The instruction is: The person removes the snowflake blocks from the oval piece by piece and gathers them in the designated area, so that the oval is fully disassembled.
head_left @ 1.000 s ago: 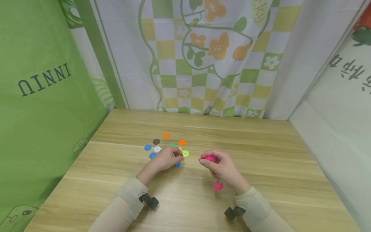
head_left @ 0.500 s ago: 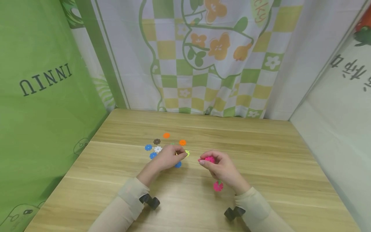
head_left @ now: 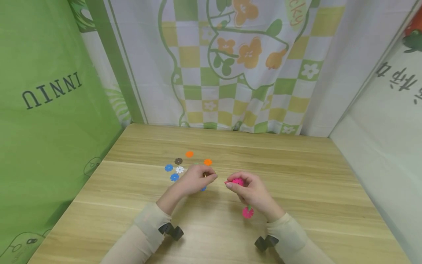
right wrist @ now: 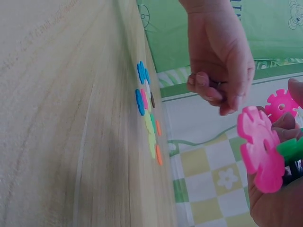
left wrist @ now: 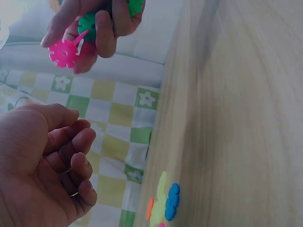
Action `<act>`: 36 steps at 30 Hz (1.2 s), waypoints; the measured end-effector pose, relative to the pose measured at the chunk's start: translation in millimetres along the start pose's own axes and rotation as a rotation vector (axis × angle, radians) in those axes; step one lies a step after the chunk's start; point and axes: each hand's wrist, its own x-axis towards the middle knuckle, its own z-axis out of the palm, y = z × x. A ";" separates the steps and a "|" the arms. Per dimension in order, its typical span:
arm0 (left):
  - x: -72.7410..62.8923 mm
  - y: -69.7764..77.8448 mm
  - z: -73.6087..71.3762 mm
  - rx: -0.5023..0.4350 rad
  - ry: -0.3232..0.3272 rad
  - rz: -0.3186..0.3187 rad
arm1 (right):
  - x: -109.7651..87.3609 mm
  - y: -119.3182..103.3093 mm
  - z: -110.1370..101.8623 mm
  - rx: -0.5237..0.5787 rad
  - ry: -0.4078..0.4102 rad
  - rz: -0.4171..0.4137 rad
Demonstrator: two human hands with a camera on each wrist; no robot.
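Note:
My right hand (head_left: 255, 192) grips a chain of joined plastic snowflake discs. One pink disc (head_left: 238, 182) shows at its fingertips, and another pink disc (head_left: 248, 212) hangs below the palm. In the left wrist view, a green disc (left wrist: 87, 26) is slotted to a pink one; dark parts are mostly hidden by the fingers. My left hand (head_left: 197, 180) is above the loose discs, its fingers loosely curled, and both wrist views show nothing in it. Its fingertips stand a short gap left of the right hand's.
Loose discs lie flat on the wooden table (head_left: 296, 176): orange (head_left: 189, 154), brown (head_left: 178, 161), white (head_left: 179, 169) and blue (head_left: 169, 167), with yellow-green (left wrist: 160, 201) ones partly under my left hand. Green and checkered curtains (head_left: 224, 91) border the table.
My left hand has moved a little to the right, toward the right hand, now covering the yellow-green discs in the head view. The right hand has hardly moved.

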 end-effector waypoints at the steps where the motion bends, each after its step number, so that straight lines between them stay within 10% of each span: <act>1: -0.4 1.6 0.2 -0.009 0.000 0.008 | 0.1 -0.2 0.2 -0.001 -0.001 0.002; 27: -7.4 28.8 4.3 -0.163 -0.002 0.382 | 2.6 -1.6 3.7 0.042 0.006 0.056; 36: -9.4 32.7 7.7 -0.166 -0.012 0.335 | 3.2 -0.9 4.7 0.033 0.001 0.038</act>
